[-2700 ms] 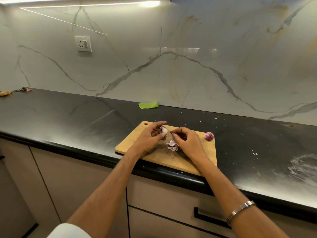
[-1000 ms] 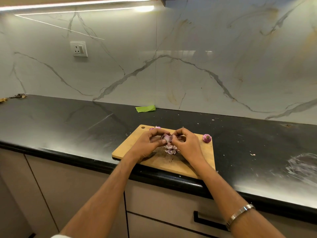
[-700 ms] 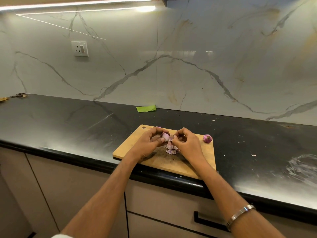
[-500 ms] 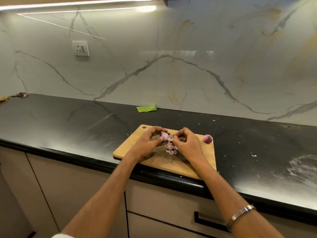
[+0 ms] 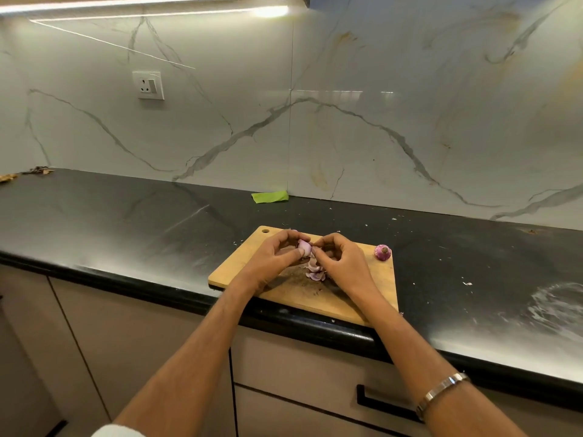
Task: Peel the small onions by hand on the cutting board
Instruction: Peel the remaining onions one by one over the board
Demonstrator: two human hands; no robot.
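Observation:
A wooden cutting board [image 5: 315,299] lies at the counter's front edge. Above its middle my left hand [image 5: 271,258] holds a small pale onion [image 5: 304,246] between thumb and fingers. My right hand [image 5: 342,263] meets it from the right, fingertips pinched on the onion's skin. A heap of purple peels [image 5: 315,272] lies on the board just below the two hands. One unpeeled purple onion [image 5: 382,252] sits at the board's far right corner, apart from both hands. Something purple peeks out behind my left hand, mostly hidden.
The black counter [image 5: 126,228] runs left and right, with white flecks and a smear [image 5: 555,307] at the right. A green scrap [image 5: 270,196] lies by the marble wall. Dry bits [image 5: 38,170] sit at the far left. Drawers are below.
Both hands stay together over the board, working at the onion. Since 2.7 s ago my right hand has come up from the peel heap and closed on the onion.

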